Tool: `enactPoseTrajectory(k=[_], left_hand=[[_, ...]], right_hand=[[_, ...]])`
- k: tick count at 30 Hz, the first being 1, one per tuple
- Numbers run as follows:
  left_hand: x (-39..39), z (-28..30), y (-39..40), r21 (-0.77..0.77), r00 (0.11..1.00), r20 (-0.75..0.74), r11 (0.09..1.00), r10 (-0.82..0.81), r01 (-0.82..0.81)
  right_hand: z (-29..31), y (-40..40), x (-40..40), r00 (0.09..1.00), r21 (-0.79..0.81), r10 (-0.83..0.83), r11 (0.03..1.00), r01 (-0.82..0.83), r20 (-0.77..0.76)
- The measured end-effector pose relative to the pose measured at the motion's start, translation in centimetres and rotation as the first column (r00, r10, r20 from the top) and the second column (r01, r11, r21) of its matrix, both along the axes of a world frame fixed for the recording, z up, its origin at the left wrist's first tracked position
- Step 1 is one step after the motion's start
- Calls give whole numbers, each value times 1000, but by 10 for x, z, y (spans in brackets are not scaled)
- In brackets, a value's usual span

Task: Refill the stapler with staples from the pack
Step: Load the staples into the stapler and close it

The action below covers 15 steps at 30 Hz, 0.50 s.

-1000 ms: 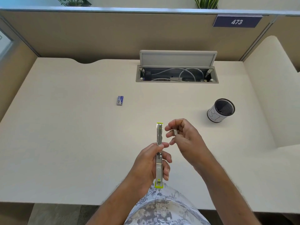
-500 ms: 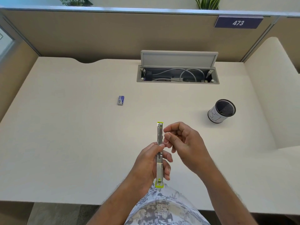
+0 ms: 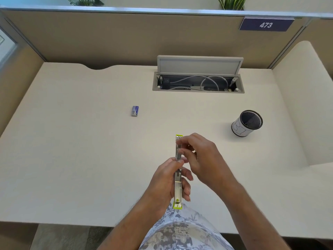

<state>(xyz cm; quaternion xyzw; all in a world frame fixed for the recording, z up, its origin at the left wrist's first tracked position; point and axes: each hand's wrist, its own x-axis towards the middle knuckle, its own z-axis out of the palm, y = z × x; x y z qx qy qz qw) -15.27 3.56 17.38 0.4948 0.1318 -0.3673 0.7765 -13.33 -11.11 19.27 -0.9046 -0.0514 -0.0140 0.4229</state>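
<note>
The left hand (image 3: pixel 166 184) holds the long stapler (image 3: pixel 178 177) low in the middle of the frame, fingers wrapped around its near half. The stapler is opened out flat and points away, with a yellow-green tip at each end. The right hand (image 3: pixel 203 159) has its fingertips (image 3: pixel 180 141) pinched together on the far half of the stapler; any staples there are too small to see. The small blue staple pack (image 3: pixel 135 111) lies on the tabletop (image 3: pixel 72 150), up and left of the hands, well apart. A black mesh cup (image 3: pixel 246 125) stands at the right.
</note>
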Motion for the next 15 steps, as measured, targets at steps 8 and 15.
enactPoseTrajectory(k=[8,15], left_hand=[[0,3,-1,31,1000,10,1000,4,-4],[0,3,-1,27,1000,26,1000,-10,9]], right_hand=[[-4,-1,-1,999,-76,1,997,2,41],[-11,4,-3,988,7,-149,989,149,-34]])
